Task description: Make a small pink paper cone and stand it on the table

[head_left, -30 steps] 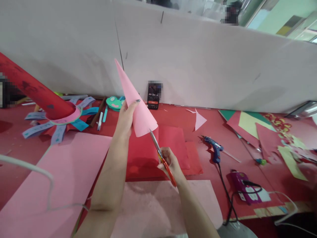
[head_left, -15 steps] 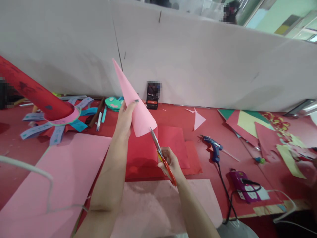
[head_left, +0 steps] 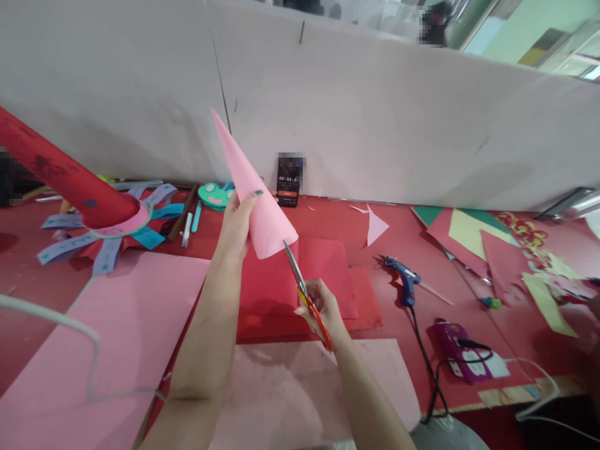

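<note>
A pink paper cone [head_left: 267, 219] is tilted with its tip up and to the left, held by my left hand [head_left: 238, 222] with the thumb on its outer side. My right hand [head_left: 321, 306] is closed on orange-red and yellow scissors [head_left: 319, 322]. The blade tips touch the lower rim of the cone, near its right side. Beneath lie red paper sheets [head_left: 325, 275] on the red table [head_left: 403, 240].
Behind stands a phone [head_left: 287, 181] showing a timer. To the right are pink scraps [head_left: 376, 226], a blue glue gun [head_left: 407, 281], a purple power strip [head_left: 462, 350] and coloured sheets [head_left: 473, 231]. A red tube [head_left: 70, 175] with paper strips stands left, near pink card [head_left: 135, 312].
Both hands, the cone and the scissors stay almost in place. The view has shifted very slightly.
</note>
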{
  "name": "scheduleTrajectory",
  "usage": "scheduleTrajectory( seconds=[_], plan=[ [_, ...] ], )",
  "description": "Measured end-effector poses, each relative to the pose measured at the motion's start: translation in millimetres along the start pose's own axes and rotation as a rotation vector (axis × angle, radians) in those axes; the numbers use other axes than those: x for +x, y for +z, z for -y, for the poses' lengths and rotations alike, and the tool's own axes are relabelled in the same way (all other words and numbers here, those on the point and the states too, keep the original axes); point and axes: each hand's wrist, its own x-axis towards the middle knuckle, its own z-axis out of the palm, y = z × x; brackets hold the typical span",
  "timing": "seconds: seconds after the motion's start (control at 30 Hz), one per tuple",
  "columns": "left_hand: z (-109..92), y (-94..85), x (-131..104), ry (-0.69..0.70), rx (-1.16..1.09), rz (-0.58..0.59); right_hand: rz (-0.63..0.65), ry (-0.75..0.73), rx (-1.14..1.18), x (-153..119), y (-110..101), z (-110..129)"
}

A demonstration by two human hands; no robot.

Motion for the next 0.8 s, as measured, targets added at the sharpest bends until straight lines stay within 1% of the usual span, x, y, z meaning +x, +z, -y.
scheduleTrajectory(
  seconds=[0.13,0.33,0.43,0.5,0.63,0.8],
  plan=[
    [0,1.7,1,0.003,0.007,-0.002,-0.024,0.016,-0.041,1,0,3],
    [5,-2.7,6,0.003,0.108,-0.092,-0.068,0.012,-0.11,2,1,10],
    [4,-5.4,7,0.03,0.139,-0.079,-0.079,0.015,-0.142,4,1,11],
    [2,-5.8,6,0.052,0.146,-0.057,-0.06,0.008,-0.169,5,1,10],
    [0,-4.3,5,0.07,0.094,-0.083,-0.009,-0.023,-0.197,6,1,3],
    [3,-1.3,5,0.007,0.001,-0.087,-0.024,-0.049,-0.181,5,4,0]
  ],
)
